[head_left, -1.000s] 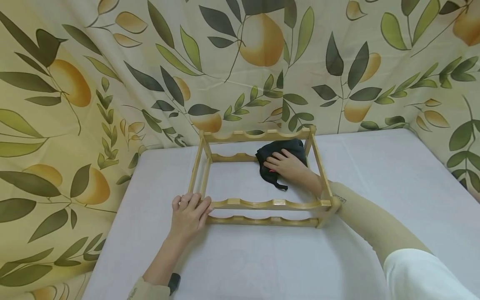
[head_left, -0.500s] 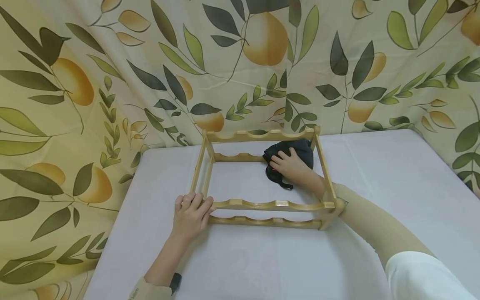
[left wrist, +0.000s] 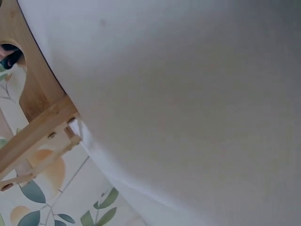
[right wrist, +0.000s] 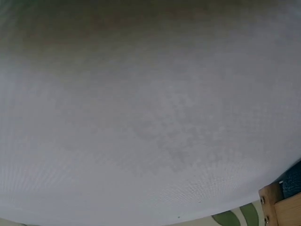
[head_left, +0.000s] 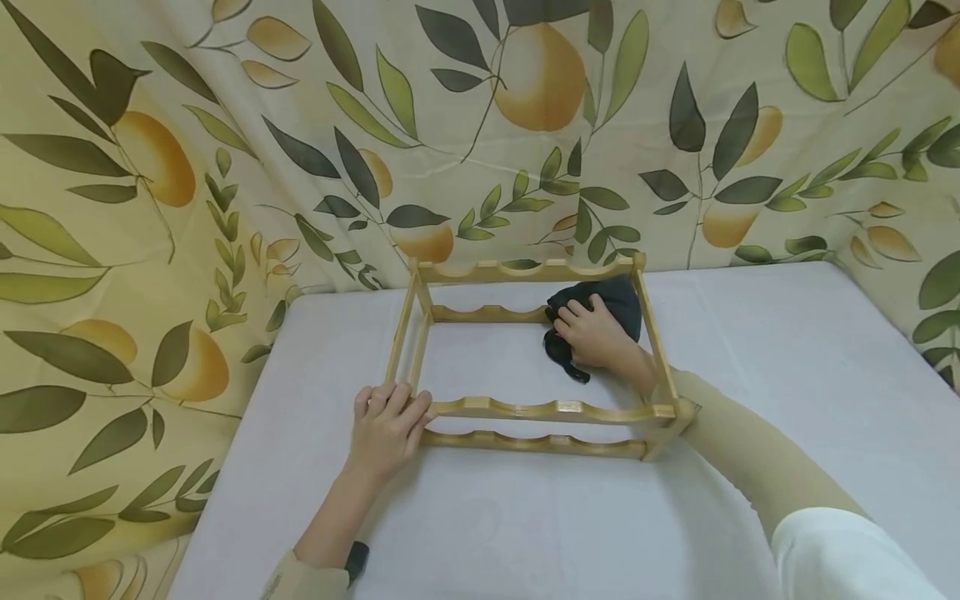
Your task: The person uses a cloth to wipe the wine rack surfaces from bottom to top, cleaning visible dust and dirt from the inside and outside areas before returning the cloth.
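A pale wooden rack [head_left: 525, 411] with scalloped rails stands on the white-covered table. My left hand [head_left: 386, 433] grips its front left corner, fingers bent over the top rail. Inside the frame, near the back right post, lies a dark navy cloth bundle [head_left: 621, 298] with a black strap [head_left: 564, 354] trailing toward the front. My right hand [head_left: 596, 337] reaches in past the right side bar and holds the bundle from above with bent fingers; its thumb is hidden. In the right wrist view the dark fabric [right wrist: 292, 181] shows beside a rack end [right wrist: 289, 211].
The white cloth [head_left: 480, 517] covers the table. Fabric printed with fruit and leaves [head_left: 517, 167] hangs behind and at the sides, close to the rack's back rail. Bars of the rack [left wrist: 37, 134] cross the left wrist view.
My right hand and the dark cloth bundle have shifted right, up against the rack's right side, and the strap has moved with them. My left hand stays on the corner.
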A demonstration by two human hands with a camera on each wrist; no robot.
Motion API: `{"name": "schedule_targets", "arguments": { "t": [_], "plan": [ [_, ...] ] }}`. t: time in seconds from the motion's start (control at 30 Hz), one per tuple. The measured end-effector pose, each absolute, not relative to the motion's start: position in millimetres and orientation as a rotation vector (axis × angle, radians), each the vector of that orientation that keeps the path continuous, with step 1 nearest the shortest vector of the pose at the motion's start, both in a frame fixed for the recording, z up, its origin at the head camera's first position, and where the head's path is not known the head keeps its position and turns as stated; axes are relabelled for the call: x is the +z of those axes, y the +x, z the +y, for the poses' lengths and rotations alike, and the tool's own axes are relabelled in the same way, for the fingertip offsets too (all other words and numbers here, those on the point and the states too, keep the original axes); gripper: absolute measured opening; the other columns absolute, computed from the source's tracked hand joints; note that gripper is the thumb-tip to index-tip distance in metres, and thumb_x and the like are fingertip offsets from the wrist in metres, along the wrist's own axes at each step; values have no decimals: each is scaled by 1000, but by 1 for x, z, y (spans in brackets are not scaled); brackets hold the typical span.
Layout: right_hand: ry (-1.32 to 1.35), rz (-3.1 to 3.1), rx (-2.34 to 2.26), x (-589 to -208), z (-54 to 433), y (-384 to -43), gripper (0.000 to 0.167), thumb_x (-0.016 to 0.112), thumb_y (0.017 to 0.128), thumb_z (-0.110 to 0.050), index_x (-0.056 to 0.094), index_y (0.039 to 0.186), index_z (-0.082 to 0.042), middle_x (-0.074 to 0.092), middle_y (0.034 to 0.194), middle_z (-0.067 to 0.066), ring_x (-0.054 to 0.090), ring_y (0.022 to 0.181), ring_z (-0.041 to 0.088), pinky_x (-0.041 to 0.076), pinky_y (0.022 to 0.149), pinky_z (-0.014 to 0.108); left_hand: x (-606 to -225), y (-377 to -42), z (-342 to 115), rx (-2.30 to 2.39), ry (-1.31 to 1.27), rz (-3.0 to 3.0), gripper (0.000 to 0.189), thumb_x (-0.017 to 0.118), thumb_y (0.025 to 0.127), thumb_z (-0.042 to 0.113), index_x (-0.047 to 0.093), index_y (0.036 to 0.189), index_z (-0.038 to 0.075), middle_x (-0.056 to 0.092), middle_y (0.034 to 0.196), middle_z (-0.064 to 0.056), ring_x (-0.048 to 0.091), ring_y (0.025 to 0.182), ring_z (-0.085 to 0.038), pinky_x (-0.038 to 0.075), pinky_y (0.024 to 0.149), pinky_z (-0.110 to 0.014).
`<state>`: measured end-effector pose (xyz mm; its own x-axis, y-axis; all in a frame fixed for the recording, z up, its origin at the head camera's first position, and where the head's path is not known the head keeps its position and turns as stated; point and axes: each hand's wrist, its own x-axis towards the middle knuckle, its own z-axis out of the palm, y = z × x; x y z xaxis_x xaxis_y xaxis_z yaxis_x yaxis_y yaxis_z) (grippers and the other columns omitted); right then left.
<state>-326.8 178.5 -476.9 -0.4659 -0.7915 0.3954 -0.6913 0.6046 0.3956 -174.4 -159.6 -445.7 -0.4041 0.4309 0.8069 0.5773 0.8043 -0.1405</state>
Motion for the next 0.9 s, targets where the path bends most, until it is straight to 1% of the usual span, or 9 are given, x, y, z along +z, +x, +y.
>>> {"name": "schedule_targets", "arguments": {
  "t": [0.13,0.17,0.23,0.27,0.33,0.47,0.6,0.7,0.9],
  "plan": [
    [1280,-2193,-219,-479,181,-328,19,62,78,-18,59,91,-4,53,91,8,46,82,26,38,74,50,-444,-175,-159,-225,-750,-2075,40,31,98,39,60,87,14,45,84,-2,39,85,-22,25,75,-39],
    [1308,-2176,-216,-480,181,-329,18,56,85,-20,59,94,-5,54,92,8,46,83,25,38,75,49,-444,-174,-159,-226,-750,-2077,40,31,98,40,60,87,15,45,84,-2,39,85,-22,25,76,-39],
    [1354,-2160,-212,-481,181,-329,27,41,96,-24,60,100,-5,55,96,8,47,85,25,37,77,47,-444,-174,-159,-224,-748,-2079,40,30,98,40,59,87,15,45,84,-2,39,85,-22,25,76,-39],
    [1367,-2163,-219,-481,181,-329,35,33,99,-26,60,103,-5,56,97,8,47,86,24,37,78,46,-444,-174,-159,-225,-750,-2078,40,30,98,40,59,87,15,45,84,-2,39,85,-22,25,76,-39],
    [1383,-2197,-237,-480,180,-329,40,28,100,-28,60,108,-6,57,102,7,48,90,24,37,81,45,-444,-174,-159,-233,-757,-2078,40,31,98,40,59,87,15,45,84,-2,39,86,-22,25,76,-39],
    [1365,-2331,-310,-477,178,-326,31,46,93,-22,57,118,-8,57,116,7,50,104,24,37,90,45,-445,-174,-161,-252,-769,-2077,40,31,98,39,60,87,14,45,84,-2,38,86,-23,25,76,-39],
    [1316,-2461,-393,-475,176,-323,37,56,87,-18,55,124,-10,53,126,7,46,115,26,33,95,49,-445,-174,-162,-246,-773,-2077,39,31,98,39,60,88,14,45,84,-2,38,86,-23,25,76,-39],
    [1287,-2462,-420,-475,176,-324,37,57,86,-17,57,122,-12,52,125,4,45,115,25,34,93,50,-446,-175,-162,-229,-768,-2068,39,31,98,39,60,88,14,45,84,-3,39,85,-23,26,76,-39],
    [1274,-2436,-363,-474,178,-324,30,59,85,-19,61,114,-13,55,113,3,48,102,25,38,85,52,-446,-176,-160,-166,-750,-2040,38,30,99,38,58,87,15,44,82,-2,39,83,-22,27,75,-38]
  ]
}}
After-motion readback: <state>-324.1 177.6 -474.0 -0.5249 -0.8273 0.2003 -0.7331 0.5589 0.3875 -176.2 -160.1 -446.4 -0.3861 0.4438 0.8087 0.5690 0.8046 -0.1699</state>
